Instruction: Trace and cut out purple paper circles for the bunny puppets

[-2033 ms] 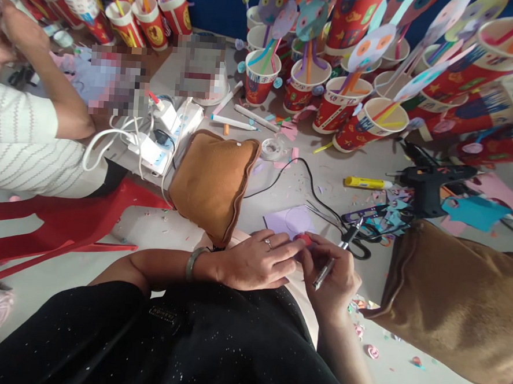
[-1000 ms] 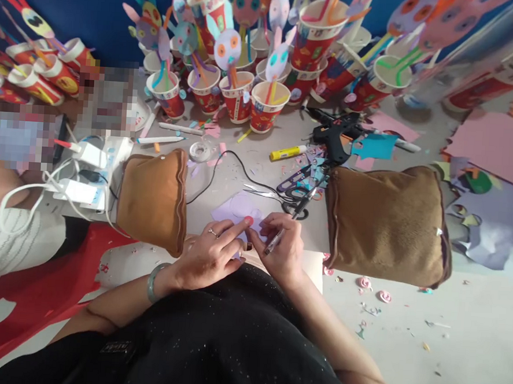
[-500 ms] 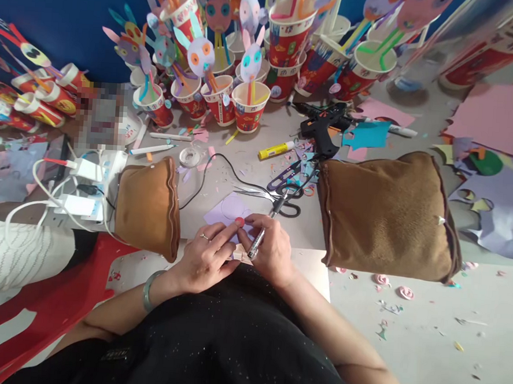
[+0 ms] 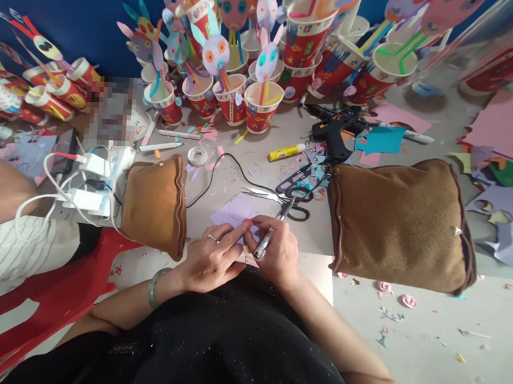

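Note:
My right hand [image 4: 279, 251] is closed around a silver and black pen [image 4: 272, 230], which slants across the fingers. Close beside it, my left hand [image 4: 213, 256] has bent fingers, with the index fingertip at a small red disc [image 4: 247, 222]. The right fingertips meet the disc from the other side. Beneath the fingertips lies a piece of purple paper [image 4: 230, 209] with a circle drawn on it, partly covered by the hands. Just beyond the paper rest open scissors [image 4: 293, 206] with black handles.
Behind stand red paper cups [image 4: 261, 116] with straw-and-paper animal figures. A black glue gun [image 4: 336, 136], a yellow glue stick [image 4: 286, 152] and paper scraps lie on the table. Brown cushions [image 4: 402, 221] flank the hands. At left are a power strip [image 4: 117, 169] and another person's arm [image 4: 5, 182].
The whole view has shifted, so things appear farther right. My hands keep almost the same pose over the paper. The other person's arm reaches further into view at left.

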Demonstrator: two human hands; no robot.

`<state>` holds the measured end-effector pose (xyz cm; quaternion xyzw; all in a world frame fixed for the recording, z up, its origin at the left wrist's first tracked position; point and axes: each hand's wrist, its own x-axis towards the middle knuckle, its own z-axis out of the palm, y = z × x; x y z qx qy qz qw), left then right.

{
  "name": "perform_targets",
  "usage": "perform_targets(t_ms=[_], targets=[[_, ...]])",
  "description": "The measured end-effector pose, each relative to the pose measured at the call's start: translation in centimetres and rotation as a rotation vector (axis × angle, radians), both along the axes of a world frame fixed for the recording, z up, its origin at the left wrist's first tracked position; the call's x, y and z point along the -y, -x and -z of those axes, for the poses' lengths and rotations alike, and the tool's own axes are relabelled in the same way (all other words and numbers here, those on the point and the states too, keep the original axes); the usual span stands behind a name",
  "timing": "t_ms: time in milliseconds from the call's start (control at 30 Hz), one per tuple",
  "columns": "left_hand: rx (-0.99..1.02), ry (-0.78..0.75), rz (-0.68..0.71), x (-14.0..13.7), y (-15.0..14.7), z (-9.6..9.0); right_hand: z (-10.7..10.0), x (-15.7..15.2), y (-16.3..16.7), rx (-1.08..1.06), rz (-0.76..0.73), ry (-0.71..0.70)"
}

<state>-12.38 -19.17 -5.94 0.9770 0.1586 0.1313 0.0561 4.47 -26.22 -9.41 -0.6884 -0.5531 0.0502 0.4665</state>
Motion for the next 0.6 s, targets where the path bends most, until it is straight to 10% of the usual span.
perform_targets(t_ms=[600], targets=[[-0.050, -0.005, 0.055, -0.07, -0.08, -0.38, -0.47, 0.18, -0.36, -0.029, -0.055, -0.005]])
